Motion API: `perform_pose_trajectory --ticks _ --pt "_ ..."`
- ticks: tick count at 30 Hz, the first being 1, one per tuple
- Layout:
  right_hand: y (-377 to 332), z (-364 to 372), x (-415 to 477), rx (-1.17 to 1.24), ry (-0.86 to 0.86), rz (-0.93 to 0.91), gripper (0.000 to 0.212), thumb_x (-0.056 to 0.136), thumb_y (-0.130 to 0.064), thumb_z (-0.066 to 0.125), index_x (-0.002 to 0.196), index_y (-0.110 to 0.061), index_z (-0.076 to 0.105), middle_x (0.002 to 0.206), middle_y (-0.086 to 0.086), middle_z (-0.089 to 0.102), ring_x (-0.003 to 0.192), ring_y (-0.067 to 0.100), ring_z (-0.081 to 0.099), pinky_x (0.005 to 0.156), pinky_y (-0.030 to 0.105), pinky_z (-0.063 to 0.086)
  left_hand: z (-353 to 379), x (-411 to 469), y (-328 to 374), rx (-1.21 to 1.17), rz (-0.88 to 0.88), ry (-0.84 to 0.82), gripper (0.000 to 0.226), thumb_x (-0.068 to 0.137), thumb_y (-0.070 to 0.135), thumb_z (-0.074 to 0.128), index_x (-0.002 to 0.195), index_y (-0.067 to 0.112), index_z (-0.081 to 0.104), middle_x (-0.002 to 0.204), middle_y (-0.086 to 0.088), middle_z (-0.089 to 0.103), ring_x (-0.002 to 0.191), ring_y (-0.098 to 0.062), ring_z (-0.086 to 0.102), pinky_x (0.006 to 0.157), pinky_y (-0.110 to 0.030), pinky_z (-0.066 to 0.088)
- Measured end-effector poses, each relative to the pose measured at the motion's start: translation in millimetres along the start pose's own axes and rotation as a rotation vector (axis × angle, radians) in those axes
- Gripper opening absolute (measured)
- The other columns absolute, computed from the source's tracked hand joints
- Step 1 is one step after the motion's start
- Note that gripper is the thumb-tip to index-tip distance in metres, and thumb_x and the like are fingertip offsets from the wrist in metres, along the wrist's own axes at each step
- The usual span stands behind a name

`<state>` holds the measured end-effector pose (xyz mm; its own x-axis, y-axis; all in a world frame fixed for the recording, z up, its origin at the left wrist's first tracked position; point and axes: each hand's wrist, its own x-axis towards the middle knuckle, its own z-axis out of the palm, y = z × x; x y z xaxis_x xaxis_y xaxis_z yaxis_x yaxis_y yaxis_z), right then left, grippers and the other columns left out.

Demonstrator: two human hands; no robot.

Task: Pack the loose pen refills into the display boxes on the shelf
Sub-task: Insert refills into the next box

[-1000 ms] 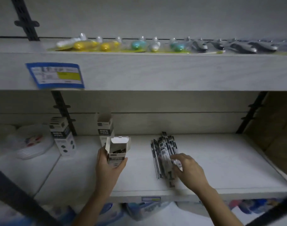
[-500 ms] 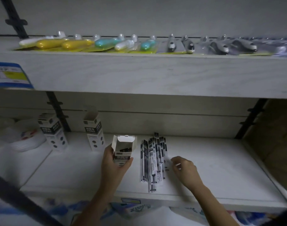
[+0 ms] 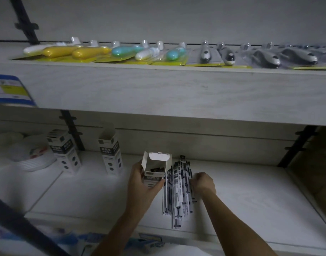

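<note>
Holding the open display box [image 3: 155, 166] in your left hand [image 3: 140, 187] grip aims its mouth up for loading. The refills [image 3: 178, 193] lie on the shelf [image 3: 254, 193] at the box's 4 o'clock. Your right hand [image 3: 203, 182] curls there; I cannot tell whether its grip has one.

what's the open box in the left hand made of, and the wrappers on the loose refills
The open box looks like matte cardboard: folded flaps, plain white inside, printed outside. The pen refills seem wrapped in clear glossy plastic sleeves with printed labels, judging by the sheen; too blurred to be sure.
</note>
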<state>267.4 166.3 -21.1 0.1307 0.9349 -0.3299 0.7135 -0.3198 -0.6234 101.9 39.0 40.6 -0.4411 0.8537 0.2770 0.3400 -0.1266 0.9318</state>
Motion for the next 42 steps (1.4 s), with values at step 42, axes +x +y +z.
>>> perform_pose_trajectory --ticks 42 --pt "-55.7 -80.7 -133.8 0.608 0.293 -0.986 0.018 0.082 -0.034 0.058 0.083 -0.017 0.064 0.076 -0.008 0.065 0.073 0.006 0.061 0.067 0.020 0.049 42.4 8.6 12.8 -0.015 0.166 0.034 0.059 0.064 0.023 0.081 0.113 0.034 0.049 0.106 0.016 0.053 0.099 0.000 0.055 0.080 -0.022 0.049"
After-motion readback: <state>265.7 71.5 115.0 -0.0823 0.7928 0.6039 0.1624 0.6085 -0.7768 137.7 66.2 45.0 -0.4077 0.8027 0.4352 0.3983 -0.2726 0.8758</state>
